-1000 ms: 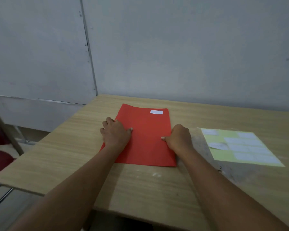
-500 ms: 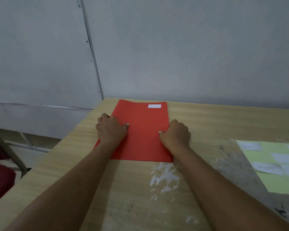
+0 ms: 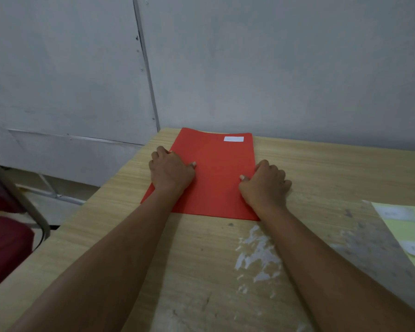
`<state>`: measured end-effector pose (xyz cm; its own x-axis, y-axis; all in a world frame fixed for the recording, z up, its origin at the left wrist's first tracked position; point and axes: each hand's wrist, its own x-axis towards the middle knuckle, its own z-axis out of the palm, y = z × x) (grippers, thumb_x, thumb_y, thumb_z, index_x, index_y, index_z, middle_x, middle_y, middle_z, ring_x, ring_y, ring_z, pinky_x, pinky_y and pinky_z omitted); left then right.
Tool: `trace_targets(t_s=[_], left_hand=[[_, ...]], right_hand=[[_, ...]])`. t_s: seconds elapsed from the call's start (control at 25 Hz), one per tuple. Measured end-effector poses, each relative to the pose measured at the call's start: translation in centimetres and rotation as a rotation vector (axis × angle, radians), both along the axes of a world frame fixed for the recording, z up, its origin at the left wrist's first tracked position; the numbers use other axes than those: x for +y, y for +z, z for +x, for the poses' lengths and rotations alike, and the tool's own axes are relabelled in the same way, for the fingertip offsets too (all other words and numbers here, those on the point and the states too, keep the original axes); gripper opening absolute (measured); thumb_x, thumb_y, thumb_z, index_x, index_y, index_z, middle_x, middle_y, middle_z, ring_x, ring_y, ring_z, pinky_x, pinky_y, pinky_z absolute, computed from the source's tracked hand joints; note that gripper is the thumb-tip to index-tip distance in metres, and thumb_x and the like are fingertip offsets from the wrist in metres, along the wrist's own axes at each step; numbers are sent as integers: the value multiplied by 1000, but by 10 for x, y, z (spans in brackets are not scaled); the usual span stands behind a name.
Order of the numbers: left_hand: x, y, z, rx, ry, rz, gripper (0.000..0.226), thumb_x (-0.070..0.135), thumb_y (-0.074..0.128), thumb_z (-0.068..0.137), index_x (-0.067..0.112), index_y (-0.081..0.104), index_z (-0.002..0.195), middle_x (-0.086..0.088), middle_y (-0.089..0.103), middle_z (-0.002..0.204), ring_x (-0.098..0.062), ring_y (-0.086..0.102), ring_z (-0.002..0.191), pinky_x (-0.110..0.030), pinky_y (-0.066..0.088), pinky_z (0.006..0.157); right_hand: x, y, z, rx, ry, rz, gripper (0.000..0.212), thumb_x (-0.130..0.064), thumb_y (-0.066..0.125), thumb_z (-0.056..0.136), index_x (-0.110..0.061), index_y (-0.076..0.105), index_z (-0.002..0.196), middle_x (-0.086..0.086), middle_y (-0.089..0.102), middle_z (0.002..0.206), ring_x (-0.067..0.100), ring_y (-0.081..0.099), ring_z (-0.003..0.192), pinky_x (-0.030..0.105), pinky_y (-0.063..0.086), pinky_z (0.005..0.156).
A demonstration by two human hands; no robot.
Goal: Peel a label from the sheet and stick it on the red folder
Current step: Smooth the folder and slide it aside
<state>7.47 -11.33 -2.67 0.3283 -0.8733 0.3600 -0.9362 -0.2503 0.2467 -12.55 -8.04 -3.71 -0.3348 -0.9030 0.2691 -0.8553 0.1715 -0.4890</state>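
Observation:
The red folder lies flat at the table's far edge, against the wall. A white label is stuck near its top right corner. My left hand grips the folder's left edge, thumb on top of the cover. My right hand holds the right edge the same way, fingers curled over the side. The pale green label sheet with white labels lies at the far right, partly out of frame.
The wooden table has a scraped, whitish patch in front of the folder. A grey wall stands right behind the table. A chair with a dark red seat sits at the left, off the table's edge.
Both hands have pushed the folder away to the table's far edge by the wall. The view has shifted left, so the label sheet now sits at the right border.

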Motion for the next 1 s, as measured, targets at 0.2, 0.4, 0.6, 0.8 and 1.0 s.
trace_targets(t_s=[0.2, 0.4, 0.6, 0.8, 1.0], left_hand=[[1, 2, 0, 5, -10, 25, 67, 60, 54, 84, 2, 61, 117, -16, 50, 126, -33, 46, 117, -45, 40, 98], [7, 7, -2, -43, -38, 75, 74, 60, 42, 91, -2, 51, 132, -17, 48, 131, -33, 45, 121, -45, 41, 98], [23, 14, -20, -121, -120, 105, 69, 51, 41, 93, 0, 46, 139, -20, 43, 143, -35, 36, 135, -47, 34, 111], [56, 8, -54, -44, -310, 105, 63, 48, 44, 93, 4, 51, 137, -18, 46, 145, -34, 34, 140, -47, 23, 119], [99, -5, -100, 38, -482, 138, 57, 47, 43, 95, 8, 54, 135, -14, 44, 146, -31, 37, 138, -48, 22, 120]], right_hand=[[3, 0, 0, -26, 18, -23, 46, -41, 64, 85, -17, 50, 121, 10, 60, 120, 32, 50, 118, 46, 35, 94], [2, 0, -4, -20, 73, 14, 39, -44, 58, 86, -23, 56, 119, 8, 53, 122, 30, 47, 119, 44, 33, 94], [17, -2, -8, 135, 176, -42, 43, -45, 57, 87, -22, 58, 124, 6, 53, 124, 28, 46, 119, 43, 36, 95], [43, 2, -21, 187, 266, -31, 50, -48, 52, 91, -21, 57, 133, 3, 56, 130, 26, 48, 120, 40, 38, 97], [83, -6, -53, 206, 293, 32, 53, -47, 43, 98, -21, 48, 144, 4, 47, 149, 25, 39, 138, 40, 31, 110]])
